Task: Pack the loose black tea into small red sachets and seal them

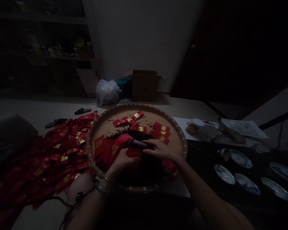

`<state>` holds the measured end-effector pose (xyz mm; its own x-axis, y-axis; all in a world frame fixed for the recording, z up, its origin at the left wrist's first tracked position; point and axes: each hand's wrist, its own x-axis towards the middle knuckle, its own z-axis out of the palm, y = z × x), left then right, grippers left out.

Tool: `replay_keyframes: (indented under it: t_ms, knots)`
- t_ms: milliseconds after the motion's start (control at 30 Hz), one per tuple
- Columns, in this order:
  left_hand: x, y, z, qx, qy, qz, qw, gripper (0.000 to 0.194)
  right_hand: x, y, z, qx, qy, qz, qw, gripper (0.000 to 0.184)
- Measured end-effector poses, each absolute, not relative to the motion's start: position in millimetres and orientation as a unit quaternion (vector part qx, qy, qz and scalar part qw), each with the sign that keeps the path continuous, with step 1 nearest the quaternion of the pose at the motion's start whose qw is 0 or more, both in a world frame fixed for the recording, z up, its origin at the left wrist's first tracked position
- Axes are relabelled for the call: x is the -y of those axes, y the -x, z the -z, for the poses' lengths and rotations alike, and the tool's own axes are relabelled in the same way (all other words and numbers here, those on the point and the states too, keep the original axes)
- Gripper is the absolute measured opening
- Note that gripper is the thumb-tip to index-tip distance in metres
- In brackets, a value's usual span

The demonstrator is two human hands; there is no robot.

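Note:
A round woven bamboo tray (174,131) lies in front of me, holding dark loose shreds like tea leaves (116,131) and several small red packets (163,127). Over its near half, my left hand (122,161) is closed on a red packet (133,152), thumb on top. A pale greyish piece (139,143) shows at that packet's upper edge; its kind is unclear. My right hand (159,149) reaches to it with bent fingers, and what they pinch is too dark to name. Larger red pouches (114,149) lean together just left of my hands.
A big heap of red packets (69,150) covers the floor at left, near dark slippers (83,111). Behind the tray stand a white plastic bag (108,91) and an open cardboard box (145,86). On the right are blue-and-white plates (241,158) and a lidded jar (195,126).

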<state>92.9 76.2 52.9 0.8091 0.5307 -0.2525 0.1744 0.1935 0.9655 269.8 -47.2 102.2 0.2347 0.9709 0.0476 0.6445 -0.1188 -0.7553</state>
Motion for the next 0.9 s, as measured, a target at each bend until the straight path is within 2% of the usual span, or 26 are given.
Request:
replay_keyframes:
  t_ms: [100, 333, 900]
  knots:
    - [-76.5, -94.0, -50.0, -0.265, -0.617, -0.131, 0.730, 0.049, 41.2, -250.8, -114.4, 0.604, 0.696, -0.241, 0.305, 0.046]
    - [-77.5, -94.1, -46.1, -0.247, -0.627, -0.120, 0.729, 0.052, 35.4, -245.9, -114.4, 0.599, 0.716, -0.219, 0.286, 0.035]
    - [-77.6, -96.1, -45.8, -0.248, -0.655, -0.145, 0.699, 0.049, 33.4, -242.6, -105.8, 0.578, 0.748, -0.184, 0.270, 0.031]
